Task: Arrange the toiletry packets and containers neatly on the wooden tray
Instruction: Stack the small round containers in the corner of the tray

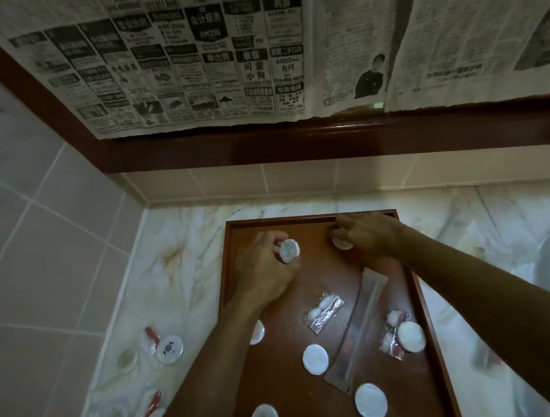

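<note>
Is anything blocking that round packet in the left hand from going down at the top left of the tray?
Nothing visible does. The left hand holds the round packet over bare wood of the tray; the right hand works apart, at the far right.

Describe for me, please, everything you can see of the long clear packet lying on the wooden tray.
The long clear packet is a narrow, see-through plastic sleeve lying flat and diagonal on the wooden tray, right of centre. Its far end runs under the right hand; its near end is cut square. Something dark shows inside, unclear.
</note>
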